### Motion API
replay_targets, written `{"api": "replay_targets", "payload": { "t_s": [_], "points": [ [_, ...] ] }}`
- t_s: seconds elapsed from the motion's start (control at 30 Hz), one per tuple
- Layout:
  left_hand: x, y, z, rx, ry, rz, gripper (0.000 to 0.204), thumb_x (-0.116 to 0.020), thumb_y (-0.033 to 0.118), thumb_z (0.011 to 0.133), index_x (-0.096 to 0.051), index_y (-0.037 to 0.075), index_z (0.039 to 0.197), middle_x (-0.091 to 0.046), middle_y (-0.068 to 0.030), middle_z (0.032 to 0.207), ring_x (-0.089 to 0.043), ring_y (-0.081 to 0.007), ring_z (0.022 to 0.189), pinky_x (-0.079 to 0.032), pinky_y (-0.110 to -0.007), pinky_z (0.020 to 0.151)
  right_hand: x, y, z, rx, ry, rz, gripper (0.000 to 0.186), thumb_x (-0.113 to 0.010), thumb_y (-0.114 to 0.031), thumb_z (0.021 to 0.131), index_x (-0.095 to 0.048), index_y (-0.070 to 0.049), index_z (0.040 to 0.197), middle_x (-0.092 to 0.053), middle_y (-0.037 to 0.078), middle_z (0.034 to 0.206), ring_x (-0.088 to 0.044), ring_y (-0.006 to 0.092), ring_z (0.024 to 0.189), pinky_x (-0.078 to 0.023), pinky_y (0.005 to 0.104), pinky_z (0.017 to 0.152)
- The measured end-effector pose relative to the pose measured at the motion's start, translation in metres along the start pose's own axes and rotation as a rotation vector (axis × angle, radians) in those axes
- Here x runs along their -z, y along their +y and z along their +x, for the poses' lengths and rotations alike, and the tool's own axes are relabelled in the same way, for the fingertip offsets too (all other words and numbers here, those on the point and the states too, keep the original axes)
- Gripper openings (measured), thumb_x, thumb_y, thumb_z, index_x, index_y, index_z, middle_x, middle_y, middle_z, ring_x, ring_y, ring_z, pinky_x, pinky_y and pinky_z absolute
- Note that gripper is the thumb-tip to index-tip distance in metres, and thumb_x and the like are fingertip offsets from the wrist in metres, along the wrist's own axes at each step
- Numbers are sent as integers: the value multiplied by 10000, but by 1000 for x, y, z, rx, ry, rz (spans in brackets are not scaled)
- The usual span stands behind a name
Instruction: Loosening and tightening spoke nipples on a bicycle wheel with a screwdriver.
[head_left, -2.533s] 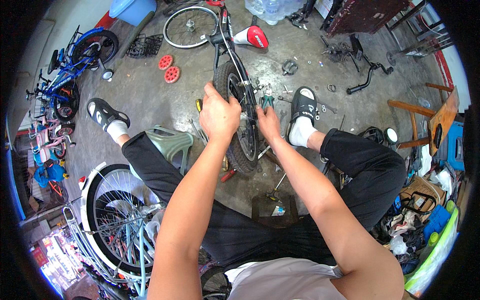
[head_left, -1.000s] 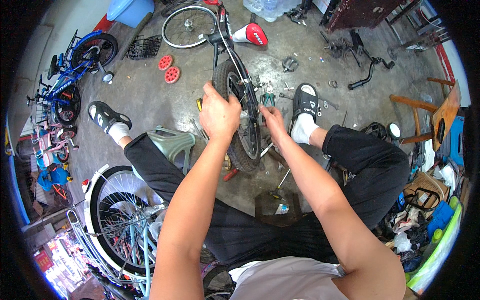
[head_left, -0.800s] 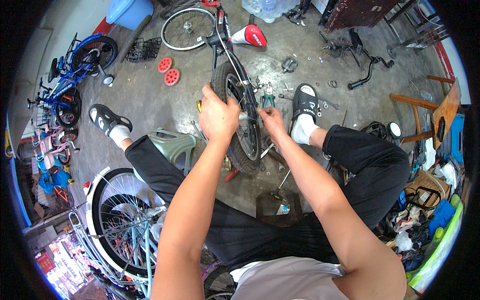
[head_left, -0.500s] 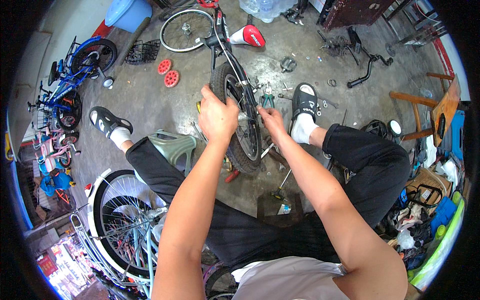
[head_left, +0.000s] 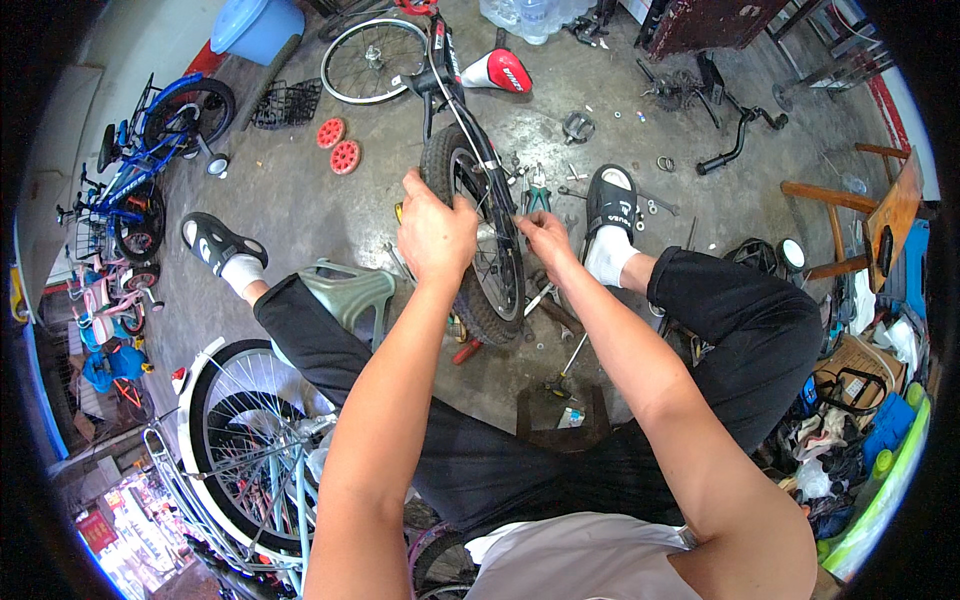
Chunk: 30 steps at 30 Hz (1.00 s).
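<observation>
Right hand (head_left: 546, 243) fingertips have curled slightly beside the bicycle wheel (head_left: 488, 232) between the feet (head_left: 612, 205); whether they pinch anything is unclear. Left hand (head_left: 436, 234) clasps it. Likely fastening work, next needing steadiness.

A light-blue tub (head_left: 258, 32) stands at the upper left of the frame, with a black wire basket (head_left: 287, 103) below it on the grey floor (head_left: 300, 210) and two red discs, (head_left: 345, 157) nearly touching, to its right. A blue bicycle (head_left: 128, 187) fills the left side, and a small pink bicycle (head_left: 100, 298) is below it. At the lower left is a pale-blue bicycle (head_left: 302, 495), near a pale-green stool (head_left: 345, 285). Clear plastic bottles (head_left: 535, 18) sit at the top centre. At the right edge, a wooden panel with legs (head_left: 897, 210) tilts above a heap containing a cardboard box (head_left: 850, 360).
</observation>
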<state>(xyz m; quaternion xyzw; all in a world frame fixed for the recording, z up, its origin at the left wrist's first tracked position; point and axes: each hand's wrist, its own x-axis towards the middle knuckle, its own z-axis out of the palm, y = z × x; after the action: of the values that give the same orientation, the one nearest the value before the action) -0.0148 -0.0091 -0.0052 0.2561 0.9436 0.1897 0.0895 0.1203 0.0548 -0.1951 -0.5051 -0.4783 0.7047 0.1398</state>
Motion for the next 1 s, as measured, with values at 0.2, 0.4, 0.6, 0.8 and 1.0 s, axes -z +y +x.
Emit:
{"api": "replay_targets", "payload": {
  "t_s": [0.2, 0.4, 0.6, 0.8, 1.0],
  "points": [
    [3, 4, -1, 15, -14, 10, 647, -661, 266, 866, -450, 19, 1425, -709, -299, 1148, -683, -484, 1074, -521, -550, 947, 2, 2, 4, -29, 37, 67, 399, -737, -377, 934, -663, 1, 1038, -670, 80, 905, -595, 180, 766, -471, 348, 670],
    [1, 4, -1, 3, -7, -9, 647, -665, 254, 861, -450, 18, 1423, -710, -299, 1148, -685, -483, 1071, -523, -547, 942, 2, 12, 14, 3, 2, -36, 430, -718, -426, 945, -650, -14, 1050, -633, 59, 832, -578, 165, 720, -463, 339, 640],
    [4, 4, 0, 16, -36, 15, 658, -664, 256, 867, -433, 6, 1430, -681, -291, 1214, -685, -479, 1069, -532, -546, 931, 3, 1, 6, -99, -19, 55, 379, -715, -376, 952, -647, -25, 1079, -627, 53, 848, -582, 149, 744, -477, 328, 665],
    [5, 7, 0, 31, -58, 8, 660, -662, 255, 869, -425, 0, 1430, -668, -285, 1242, -682, -475, 1075, -531, -547, 934, 3, 0, 4, -16, -40, 9, 389, -706, -382, 962, -635, -20, 1084, -641, 75, 921, -595, 150, 807, -481, 324, 676],
    [4, 4, 0, 14, -40, 16, 658, -660, 253, 868, -422, 11, 1432, -670, -285, 1230, -685, -477, 1063, -534, -548, 928, 2, -1, 3, -80, 2, 50, 372, -698, -346, 963, -640, -3, 1098, -640, 69, 875, -595, 165, 775, -486, 335, 663]
  ]
}}
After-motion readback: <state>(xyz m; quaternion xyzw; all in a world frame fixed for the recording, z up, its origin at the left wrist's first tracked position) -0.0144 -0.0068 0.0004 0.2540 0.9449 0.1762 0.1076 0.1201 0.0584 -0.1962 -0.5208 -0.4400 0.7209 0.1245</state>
